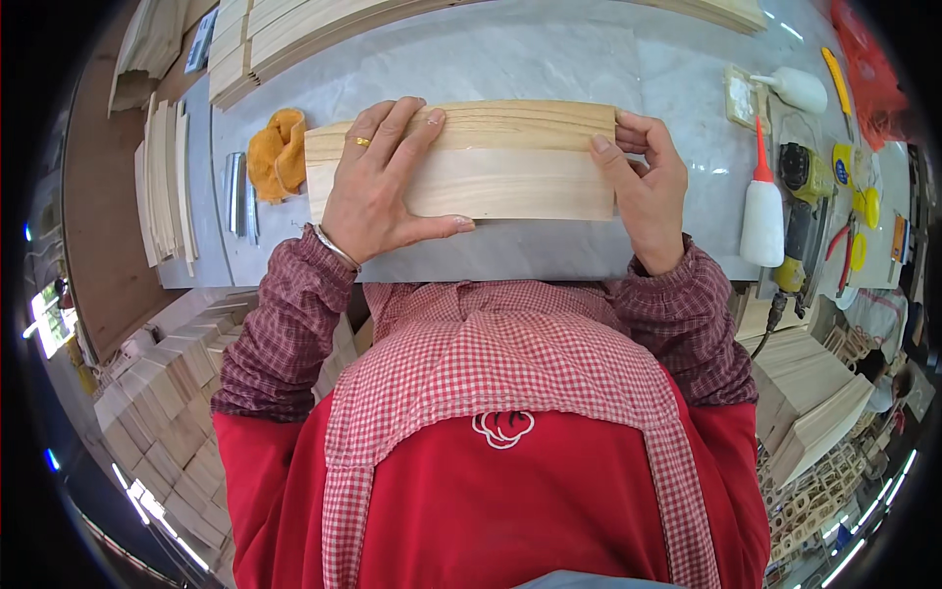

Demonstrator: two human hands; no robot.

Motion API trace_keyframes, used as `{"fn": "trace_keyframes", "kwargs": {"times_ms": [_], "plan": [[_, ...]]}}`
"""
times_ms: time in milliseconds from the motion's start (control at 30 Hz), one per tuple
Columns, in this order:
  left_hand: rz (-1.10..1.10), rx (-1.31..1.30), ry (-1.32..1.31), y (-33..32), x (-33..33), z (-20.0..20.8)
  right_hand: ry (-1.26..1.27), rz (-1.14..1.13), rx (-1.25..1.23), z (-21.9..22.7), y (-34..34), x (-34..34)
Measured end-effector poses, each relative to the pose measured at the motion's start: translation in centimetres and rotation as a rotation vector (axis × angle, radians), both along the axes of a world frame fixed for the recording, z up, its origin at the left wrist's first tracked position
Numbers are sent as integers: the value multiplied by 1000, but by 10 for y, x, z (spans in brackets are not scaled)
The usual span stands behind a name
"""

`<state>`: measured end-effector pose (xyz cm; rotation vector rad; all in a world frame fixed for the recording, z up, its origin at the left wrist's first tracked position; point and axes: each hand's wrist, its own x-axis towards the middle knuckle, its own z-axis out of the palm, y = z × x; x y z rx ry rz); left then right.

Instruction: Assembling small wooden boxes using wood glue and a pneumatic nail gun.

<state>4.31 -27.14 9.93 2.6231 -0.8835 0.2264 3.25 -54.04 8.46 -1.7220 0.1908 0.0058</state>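
Note:
A wooden board (pixel 530 182) lies crosswise in front of me at the table's near edge. Its far band is yellowish with strong grain, its near band paler; whether these are two pieces I cannot tell. My left hand (pixel 378 191) rests flat on the board's left part, fingers and thumb spread. At the right end, my right hand (pixel 653 182) pinches the board's edge, thumb on top and fingers curled at the far corner. An orange cloth (pixel 278 155) sits crumpled just left of the board. To the right stands a white squeeze bottle (pixel 762 221) with a red nozzle.
Stacked wooden boards (pixel 324 39) line the far left, and thin strips (pixel 165 187) stand at the left edge. On the right are another white bottle (pixel 797 88), a yellow-black power tool (pixel 803 177), red-handled pliers (pixel 842 245) and a yellow cutter knife (pixel 836 79). Grey tabletop (pixel 549 59) lies beyond the board.

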Motion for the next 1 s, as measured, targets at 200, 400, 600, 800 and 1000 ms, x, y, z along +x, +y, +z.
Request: {"fn": "trace_keyframes", "kwargs": {"times_ms": [200,400,600,800,1000], "plan": [[12,0,1,6,-3,-2,-156,-164,-435,29,-98,4],[-2,-1,-22,6,-1,-3,75,-334,-1169,27,-282,-44],[6,-17,-24,7,-1,-5,393,-407,-729,21,-277,-30],[7,-54,7,8,-3,-8,303,-305,-1129,-16,-290,-28],[24,-37,-6,11,-6,-10,408,-331,-905,45,-261,-15]]}}
